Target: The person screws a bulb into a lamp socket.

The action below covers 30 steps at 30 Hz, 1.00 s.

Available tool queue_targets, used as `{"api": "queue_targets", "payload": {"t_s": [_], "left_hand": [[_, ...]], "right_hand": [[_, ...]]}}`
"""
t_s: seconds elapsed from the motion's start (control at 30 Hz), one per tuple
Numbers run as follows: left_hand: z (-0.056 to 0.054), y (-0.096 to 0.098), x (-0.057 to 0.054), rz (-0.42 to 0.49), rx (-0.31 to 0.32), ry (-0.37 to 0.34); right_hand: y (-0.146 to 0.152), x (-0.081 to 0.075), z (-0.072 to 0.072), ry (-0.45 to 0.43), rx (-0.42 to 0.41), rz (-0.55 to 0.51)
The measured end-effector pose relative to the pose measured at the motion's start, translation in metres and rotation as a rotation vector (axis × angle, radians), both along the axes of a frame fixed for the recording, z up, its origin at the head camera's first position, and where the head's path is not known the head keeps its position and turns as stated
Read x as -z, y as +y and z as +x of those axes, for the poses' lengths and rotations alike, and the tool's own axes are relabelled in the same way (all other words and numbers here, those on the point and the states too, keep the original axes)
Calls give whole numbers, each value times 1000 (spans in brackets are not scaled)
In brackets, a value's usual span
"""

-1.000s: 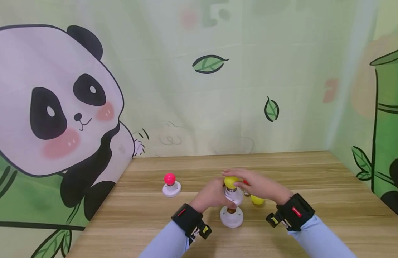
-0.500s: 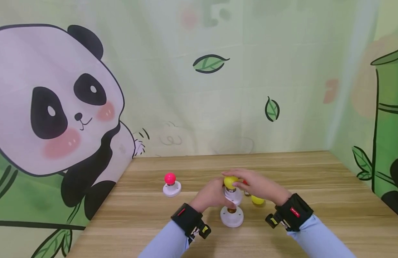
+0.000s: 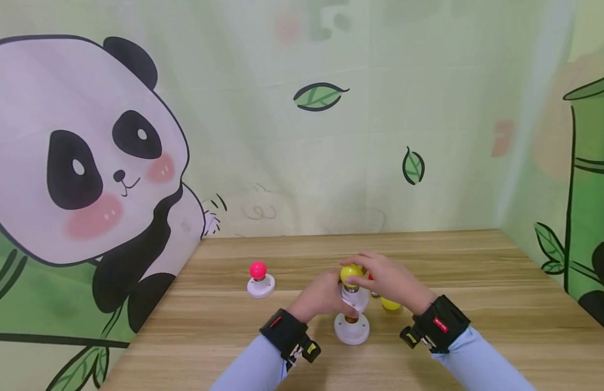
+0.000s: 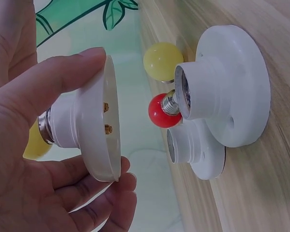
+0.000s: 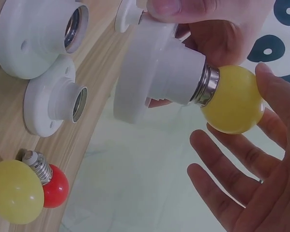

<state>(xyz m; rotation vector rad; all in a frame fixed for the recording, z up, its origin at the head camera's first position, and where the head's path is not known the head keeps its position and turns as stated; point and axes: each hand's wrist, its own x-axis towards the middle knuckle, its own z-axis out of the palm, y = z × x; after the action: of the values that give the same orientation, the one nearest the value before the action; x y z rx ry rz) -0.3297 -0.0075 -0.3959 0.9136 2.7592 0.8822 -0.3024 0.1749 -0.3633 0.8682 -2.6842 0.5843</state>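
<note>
My left hand (image 3: pixel 321 297) grips a white lamp holder (image 4: pixel 94 121) by its round base, thumb on one side and fingers on the other, raised off the table with its underside and brass screws showing. A yellow bulb (image 5: pixel 234 99) sits in that holder, part of its metal screw cap still visible above the socket's rim. Around the bulb curl the thumb and fingers of my right hand (image 3: pixel 395 279); two of its fingers stand away from the glass in the right wrist view. Below the hands, a larger white lamp holder (image 3: pixel 352 331) stands on the table with its socket open.
A smaller white lamp holder (image 5: pixel 50 108) stands behind the larger one, hidden in the head view. Close by lie a loose yellow bulb (image 3: pixel 391 304) and a red bulb (image 4: pixel 160 115). Farther left, a pinkish-red bulb (image 3: pixel 258 270) stands upright in its own holder (image 3: pixel 260 289).
My right hand has shifted slightly, its wrist moving a little left and its fingers changing place around the yellow bulb. The left hand keeps its grip on the lamp holder.
</note>
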Motion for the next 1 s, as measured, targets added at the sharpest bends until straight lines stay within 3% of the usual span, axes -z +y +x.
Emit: {"api": "queue_targets", "payload": {"t_s": [0.13, 0.3, 0.4, 0.6, 1.0], "left_hand": [[0, -1, 2, -7, -1, 9], [0, -1, 0, -14, -3, 16], [0, -2, -1, -7, -2, 21], [0, -2, -2, 13, -8, 13], [1, -2, -2, 2, -10, 38]], "right_hand": [[1, 2, 0, 13, 2, 5], [3, -1, 2, -51, -15, -42], [7, -2, 0, -105, -77, -71], [11, -3, -3, -133, -193, -45], [11, -2, -2, -131, -172, -42]]}}
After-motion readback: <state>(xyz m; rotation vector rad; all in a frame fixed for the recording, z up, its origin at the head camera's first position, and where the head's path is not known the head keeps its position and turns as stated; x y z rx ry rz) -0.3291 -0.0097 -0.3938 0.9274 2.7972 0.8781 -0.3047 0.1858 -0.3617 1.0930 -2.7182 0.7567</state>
